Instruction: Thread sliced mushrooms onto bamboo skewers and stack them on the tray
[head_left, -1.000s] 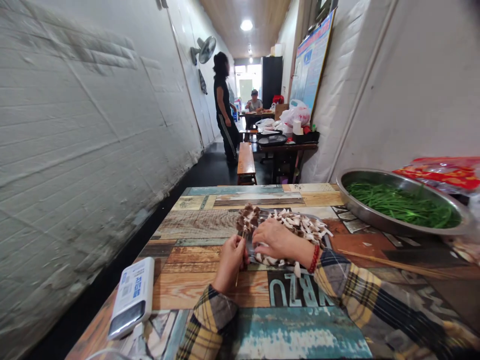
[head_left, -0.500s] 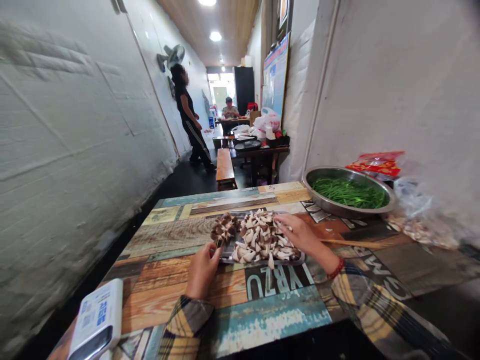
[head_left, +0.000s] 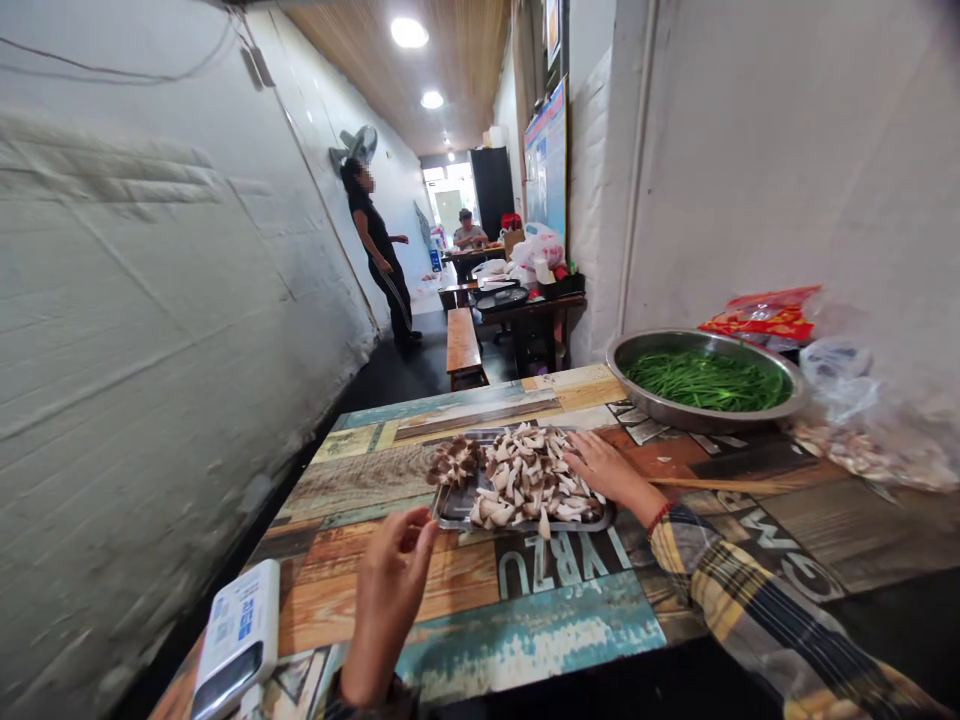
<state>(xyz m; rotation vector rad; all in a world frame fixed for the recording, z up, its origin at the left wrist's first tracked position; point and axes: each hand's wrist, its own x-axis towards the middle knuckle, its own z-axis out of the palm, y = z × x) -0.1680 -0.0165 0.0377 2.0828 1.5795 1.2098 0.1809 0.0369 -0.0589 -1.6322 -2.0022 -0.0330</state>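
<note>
A clear plastic tray [head_left: 452, 522] lies on the wood-patterned table, loaded with a heap of torn grey-white mushroom pieces [head_left: 525, 478]. At the tray's left side sits an unbroken cluster of brown mushrooms [head_left: 453, 461]. My right hand [head_left: 609, 472] rests at the heap's right edge, fingers stretched out and touching the pieces. Off the tray's near left corner hovers my left hand [head_left: 397, 575], its fingers loosely bent and the thumb apart, with nothing seen in it.
A steel basin [head_left: 750, 417] of green chives stands at the back right, beside plastic bags [head_left: 840, 385]. A wooden stick [head_left: 727, 486] lies right of the tray. A white device [head_left: 238, 630] is at the left edge. Two people, a bench [head_left: 463, 345] and another table are beyond.
My left hand has let go of the tray's left edge and drawn back toward me. My right hand has flattened at the heap's edge. The standing person has shifted stance.
</note>
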